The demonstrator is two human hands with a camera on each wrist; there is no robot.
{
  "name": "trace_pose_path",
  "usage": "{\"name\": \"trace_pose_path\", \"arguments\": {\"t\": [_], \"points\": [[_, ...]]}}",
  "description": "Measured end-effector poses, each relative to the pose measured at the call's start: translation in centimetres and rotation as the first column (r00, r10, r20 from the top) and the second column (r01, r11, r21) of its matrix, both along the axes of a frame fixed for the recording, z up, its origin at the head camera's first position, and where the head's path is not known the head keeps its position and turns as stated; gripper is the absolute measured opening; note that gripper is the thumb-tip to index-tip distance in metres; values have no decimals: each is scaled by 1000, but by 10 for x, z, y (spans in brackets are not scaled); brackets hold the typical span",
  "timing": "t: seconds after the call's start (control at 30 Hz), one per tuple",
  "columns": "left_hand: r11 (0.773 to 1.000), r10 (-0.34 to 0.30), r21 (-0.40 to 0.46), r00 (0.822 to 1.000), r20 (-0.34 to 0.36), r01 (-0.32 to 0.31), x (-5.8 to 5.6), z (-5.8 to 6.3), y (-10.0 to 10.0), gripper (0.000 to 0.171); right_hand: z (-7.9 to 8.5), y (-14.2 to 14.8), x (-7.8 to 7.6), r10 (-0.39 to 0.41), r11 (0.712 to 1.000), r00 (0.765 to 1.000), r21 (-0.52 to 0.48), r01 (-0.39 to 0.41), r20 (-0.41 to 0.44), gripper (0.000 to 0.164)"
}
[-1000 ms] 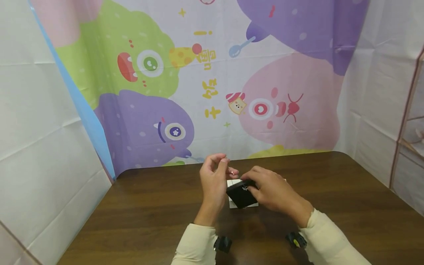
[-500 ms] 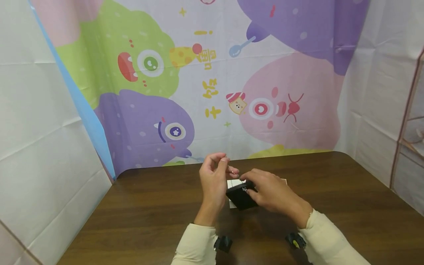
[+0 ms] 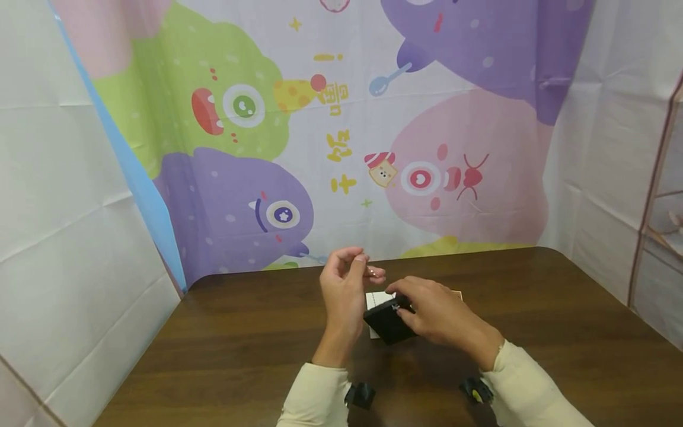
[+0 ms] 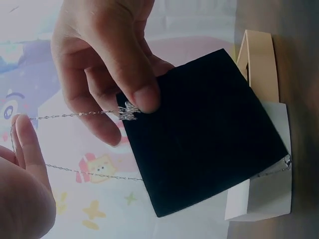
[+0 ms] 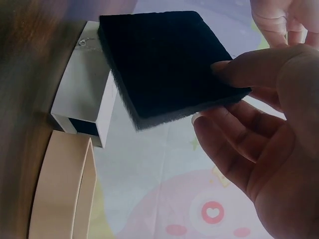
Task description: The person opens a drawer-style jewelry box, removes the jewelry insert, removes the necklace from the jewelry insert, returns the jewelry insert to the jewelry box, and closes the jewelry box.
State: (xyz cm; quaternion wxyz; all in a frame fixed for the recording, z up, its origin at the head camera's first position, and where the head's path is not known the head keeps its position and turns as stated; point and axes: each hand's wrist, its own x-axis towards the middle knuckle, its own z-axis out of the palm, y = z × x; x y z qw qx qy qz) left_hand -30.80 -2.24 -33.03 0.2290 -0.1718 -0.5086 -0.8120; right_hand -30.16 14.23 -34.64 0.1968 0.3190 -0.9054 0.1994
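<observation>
My right hand (image 3: 437, 309) pinches a square black foam pad (image 4: 204, 134) between thumb and fingers, holding it tilted above the table. A silver ornament (image 4: 129, 111) lies at the pad's edge, beside the right thumb. From there a thin silver necklace chain (image 4: 75, 115) stretches to my left hand (image 3: 344, 290), passes round its fingertips and returns behind the pad. Another stretch of chain with a small clasp (image 4: 287, 161) shows past the pad's far corner. The left fingers are bent, with the chain caught at their tips. The pad hides part of the chain.
Beneath the pad, a small white box (image 5: 84, 89) stands on the brown wooden table (image 3: 240, 344). A tan box sleeve (image 5: 57, 184) sits beside it. Behind the table hangs a printed cartoon cloth (image 3: 341, 225).
The black pad has tipped and dropped slightly, uncovering more of the white box behind it. My left hand stays nearly still, keeping the chain at its fingertips.
</observation>
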Motion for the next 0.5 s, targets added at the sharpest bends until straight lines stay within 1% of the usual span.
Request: {"name": "trace_pose_path", "arguments": {"t": [0.23,0.33,0.5], "points": [[999,-39,18,999,-23,39,3,3,-1,7,0,-1,1,5,1000,1000,-2,-5,2,37],[999,-44,26,998,-33,45,5,5,-1,7,0,-1,1,-1,1000,1000,2,1,6,38],[998,-34,44,998,-48,36,6,9,-2,7,1,-1,1,0,1000,1000,1,0,8,38]]}}
